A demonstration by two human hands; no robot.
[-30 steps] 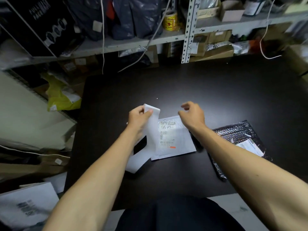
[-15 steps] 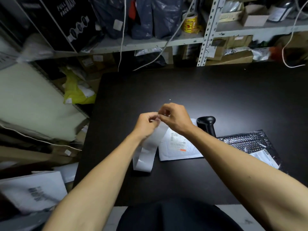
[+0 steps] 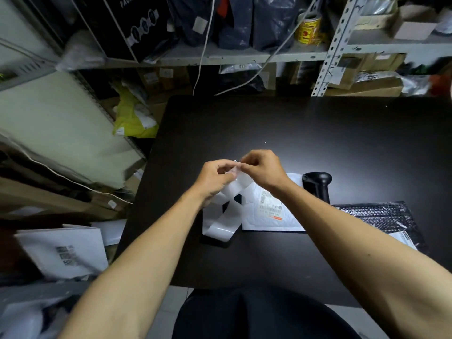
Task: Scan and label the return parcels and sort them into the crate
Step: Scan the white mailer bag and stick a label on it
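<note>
Nearest us, the loose tail of the label strip (image 3: 221,226) loops on the counter (image 3: 342,143), just left of the white parcel (image 3: 271,216). The strip's long axis climbs away to our hands above. Our left hand (image 3: 212,178) pinches its top end; our right hand (image 3: 263,168), fingers curled, picks at that same end. The parcel lies directly below, nearer the right hand. Farther right stands the scanner (image 3: 318,184).

White label strip (image 3: 226,216) curls beside white parcel (image 3: 274,216).
</note>
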